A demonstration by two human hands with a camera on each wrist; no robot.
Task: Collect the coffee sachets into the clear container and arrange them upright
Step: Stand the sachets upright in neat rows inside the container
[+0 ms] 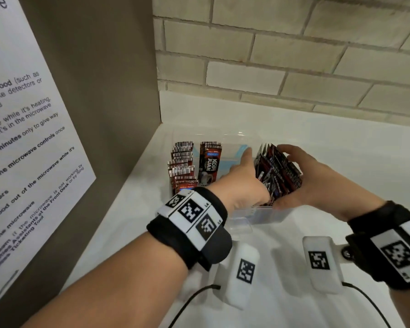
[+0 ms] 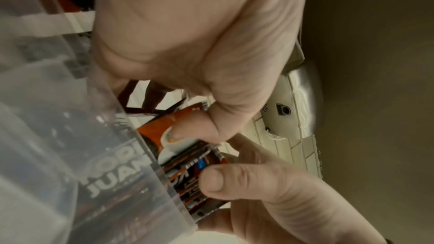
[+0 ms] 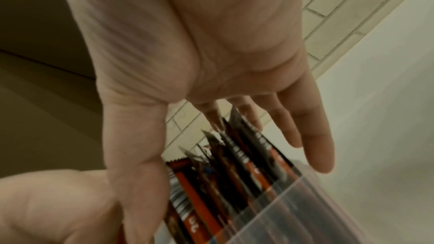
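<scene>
A clear container (image 1: 243,217) stands on the white counter (image 1: 353,157). At its left end, rows of red-and-black coffee sachets (image 1: 182,162) stand upright, one showing its front (image 1: 208,165). My right hand (image 1: 308,181) grips a thick bundle of sachets (image 1: 278,176) tilted in the container's right part, fingers over the far end and thumb at the near end. My left hand (image 1: 243,181) lies with straight fingers against the bundle's left face. In the left wrist view its thumb (image 2: 190,127) touches a sachet (image 2: 159,127) behind the container wall (image 2: 94,136).
A grey panel bearing a printed microwave notice (image 1: 29,138) rises close on the left. A pale brick wall (image 1: 294,55) closes the back. White tagged boxes with black cables (image 1: 245,271) hang under both wrists above the near counter.
</scene>
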